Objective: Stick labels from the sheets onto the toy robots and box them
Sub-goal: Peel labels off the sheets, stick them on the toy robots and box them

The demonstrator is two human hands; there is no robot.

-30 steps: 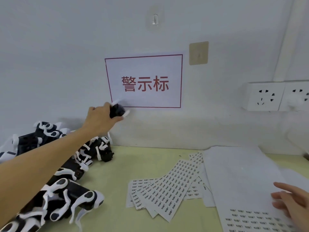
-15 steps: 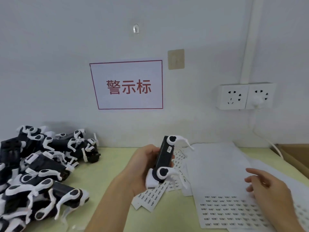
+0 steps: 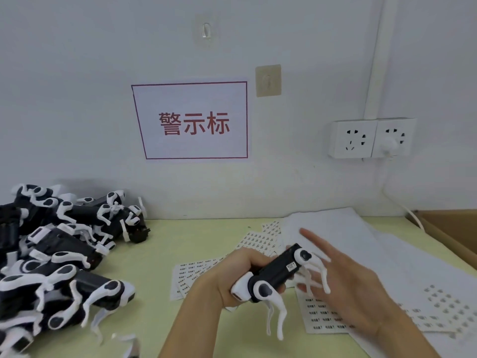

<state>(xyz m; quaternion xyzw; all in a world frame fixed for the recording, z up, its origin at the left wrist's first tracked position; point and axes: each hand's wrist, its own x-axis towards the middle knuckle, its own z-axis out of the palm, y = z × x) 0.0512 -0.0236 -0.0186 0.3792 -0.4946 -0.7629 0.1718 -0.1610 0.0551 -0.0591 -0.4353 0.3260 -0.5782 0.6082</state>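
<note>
Black and white plastic made up the toy robot point(image 3: 277, 276), which the left hand point(image 3: 232, 273) gripped with curled fingers above the pale green table point(image 3: 160, 254), near the middle of the view. A small label point(image 3: 291, 266) was already on its black body, close to the upper end. The right hand point(image 3: 353, 288) was just beside the toy, fingers straight and spread, holding nothing; whether it touched the white legs could not be told. Under both hands lay the label sheets point(image 3: 260, 241), some fanned out. A pile of toy robots point(image 3: 59, 257) lay at the left side. A cardboard box point(image 3: 449, 226) stood at the right edge.
</note>
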